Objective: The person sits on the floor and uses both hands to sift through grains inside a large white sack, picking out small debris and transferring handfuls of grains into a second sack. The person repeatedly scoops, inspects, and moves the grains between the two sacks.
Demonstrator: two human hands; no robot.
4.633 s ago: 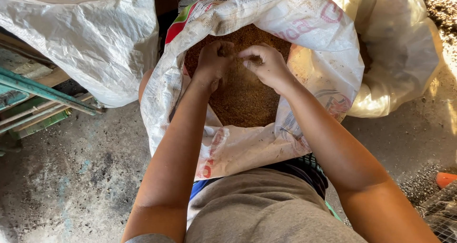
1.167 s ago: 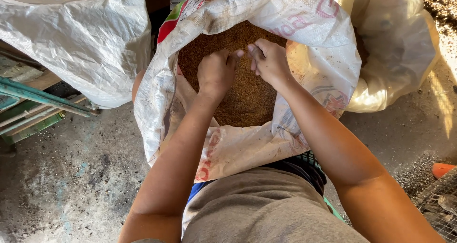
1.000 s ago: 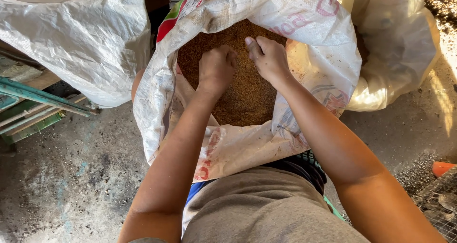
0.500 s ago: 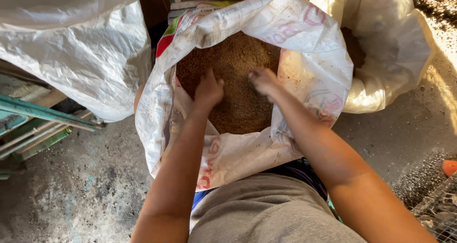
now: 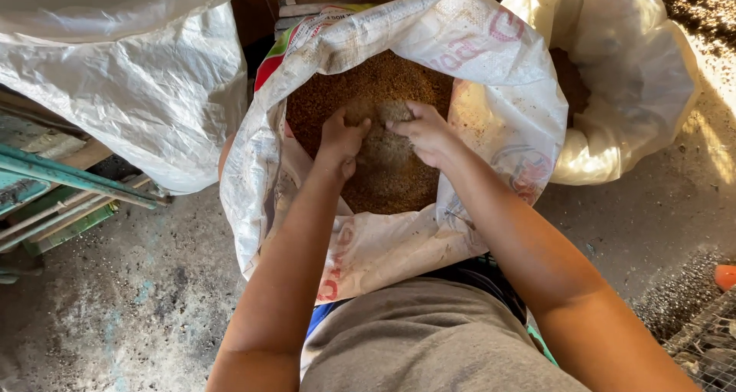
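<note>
Hands are deep in the sack now, both of them working the same patch of brown grain (image 5: 383,169). Left hand (image 5: 341,139) sits knuckles-up on the heap, its fingers (image 5: 354,125) curled together and dug into a clump of the grain, closed round it rather than spread. Right hand (image 5: 425,135) comes in from the other side, fingers (image 5: 402,125) bent and bunched, pinching into that same raised clump, so the two hands nearly meet, just beside each other over the middle of the fill. How much each hand actually grips is hard to tell, since the fingertips are buried in the grain.

That grain fills the open white woven sack (image 5: 506,77), whose mouth gapes wide, the rim folded outward and dusted with brown powder, faded red printing on the cloth. Sack stands right in front of the person, its near lip draped down against the grey shirt (image 5: 422,346). Both forearms reach over that lip and down inside.

Off to the person's right, a second pale sack (image 5: 636,77) stands open, touching the first, with darker stuff showing in its mouth. To the left, a crumpled white plastic sack (image 5: 130,85) bulges, well lit by the sun. Below it, green-painted metal bars (image 5: 69,181) jut in from the edge. Concrete floor (image 5: 130,300) all around is rough and scattered with spilled grit, and a bit of wire mesh (image 5: 705,338) shows at the lower right corner.
</note>
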